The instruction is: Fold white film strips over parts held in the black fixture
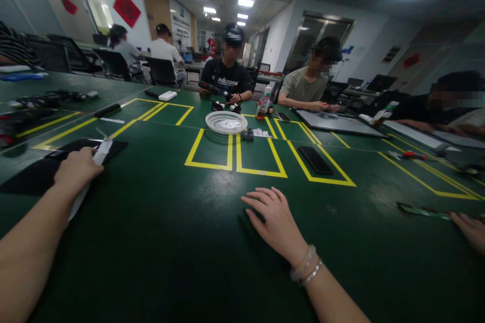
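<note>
White basket: landmark here; sits on the green table (170, 242), beyond both hands, white basket rim at (226, 131).
White strip: (102, 150) well left of basket & nearer the wearer, in L hand (78, 169), running from beyond the knuckles back under the palm; could be plastic or paper, too blurred to tell.
Black sheet: (30, 176) also left of basket, flat on table, L hand over its near part.
Progress: judging by this view, early or b/w steps; strip is picked out & gripped, but no worked-on or finished piece shows by either hand. What's left can't be told.
L hand pose: back up, wrist low, forearm coming in from lower left; fingers curled in & closed on strip, thumb mostly hidden, so exact pinch unclear.
R hand pose: R hand (275, 217) nearer than basket & slightly right of it, palm down, fingers a bit spread & loosely bent, nothing held. Bracelets (306, 265) at wrist. Contact w/ table: can't tell.
Dark phone: (315, 159) right of basket & nearer, inside a yellow tape outline.
Small dark block: (247, 134) just beside basket's right edge, w/ paper slip (261, 133) next to it.
Bottle: (262, 108) right of basket, slightly beyond.
Person opposite: (227, 78) straight beyond basket, dark tee & cap, hands near dark gear.
</note>
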The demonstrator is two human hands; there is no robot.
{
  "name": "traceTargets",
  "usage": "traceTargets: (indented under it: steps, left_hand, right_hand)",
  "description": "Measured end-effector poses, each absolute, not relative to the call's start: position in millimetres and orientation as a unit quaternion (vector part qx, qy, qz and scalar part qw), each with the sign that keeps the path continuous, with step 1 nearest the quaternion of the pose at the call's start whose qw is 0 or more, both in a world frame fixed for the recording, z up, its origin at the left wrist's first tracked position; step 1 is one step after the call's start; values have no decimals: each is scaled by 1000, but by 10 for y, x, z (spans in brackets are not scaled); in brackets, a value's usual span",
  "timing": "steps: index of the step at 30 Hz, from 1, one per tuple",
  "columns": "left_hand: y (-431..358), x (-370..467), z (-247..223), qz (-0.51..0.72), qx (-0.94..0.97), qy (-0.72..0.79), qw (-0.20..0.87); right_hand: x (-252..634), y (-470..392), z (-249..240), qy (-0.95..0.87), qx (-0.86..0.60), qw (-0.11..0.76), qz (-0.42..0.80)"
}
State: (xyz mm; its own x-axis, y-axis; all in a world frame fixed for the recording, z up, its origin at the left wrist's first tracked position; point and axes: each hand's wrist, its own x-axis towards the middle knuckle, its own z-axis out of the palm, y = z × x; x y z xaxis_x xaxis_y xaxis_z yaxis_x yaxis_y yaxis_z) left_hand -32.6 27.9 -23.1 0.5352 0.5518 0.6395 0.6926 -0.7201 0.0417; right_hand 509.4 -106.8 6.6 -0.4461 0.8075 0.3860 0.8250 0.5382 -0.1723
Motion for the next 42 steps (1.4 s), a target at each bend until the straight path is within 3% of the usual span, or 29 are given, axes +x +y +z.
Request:
traceTargets:
  steps: [5,10,13,20,30,35,38,42]
  left_hand:
    - [286,-206,-279,-407,-760,-478,165]
    - [226,379,-128,-360,-733,-578,2]
    - [122,797,6,-327,-760,-553,-102]
    - [-181,1540,8,-262,-853,-385,-237]
    - [-695,2140,95,-252,-891,-260,-274]
    - [-315,1665,160,-251,-866,-411,-137]
    - [46,893,103,-265,-776,-573,22]
    - [244,-249,-122,-317,-700,-620,157]
  right_hand:
    - [5082,-1076,69,-853,-475,218,-9]
    - [5076,-1084,93,-857,-467,216,0]
    - [5066,-1097,115,-859,-464,217,5]
    - [5028,-1114,95,-872,-451,190,27]
    - [4966,-1123,71,-883,-418,191,93]
    - [5088,-1047,83,-817,-454,314,163]
    - [5173,-964,69,-704,-510,430,245]
    - [5204,-894,80,-546,-531,530,373]
